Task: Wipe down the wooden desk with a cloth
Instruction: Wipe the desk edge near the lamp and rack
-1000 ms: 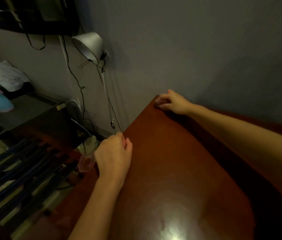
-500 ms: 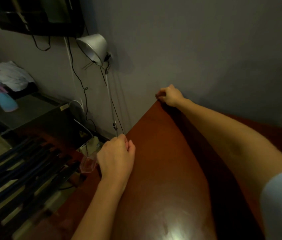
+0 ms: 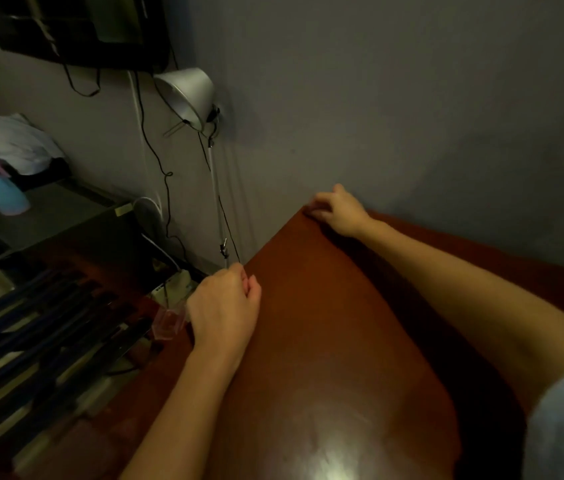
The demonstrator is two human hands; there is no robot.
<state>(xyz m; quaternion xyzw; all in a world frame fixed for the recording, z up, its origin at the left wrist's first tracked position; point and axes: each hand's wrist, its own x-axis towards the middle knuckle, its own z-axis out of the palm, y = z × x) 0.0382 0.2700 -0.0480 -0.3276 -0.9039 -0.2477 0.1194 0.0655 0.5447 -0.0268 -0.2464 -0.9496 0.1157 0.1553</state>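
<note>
Head view: dim room, glossy wooden desk (image 3: 325,341) against grey wall (image 3: 412,98).

Desk (image 3: 325,341) fills the lower centre and right of the frame, its far corner up against the wall (image 3: 395,98). Right hand (image 3: 341,211) sits on that far corner; left hand (image 3: 223,308) rests at the desk's left edge, nearer the camera. Lamp (image 3: 187,93) hangs upper centre-left, above the left hand. Spray bottle (image 3: 7,190) at far left, a bundle of fabric (image 3: 21,143) just above it.
</note>
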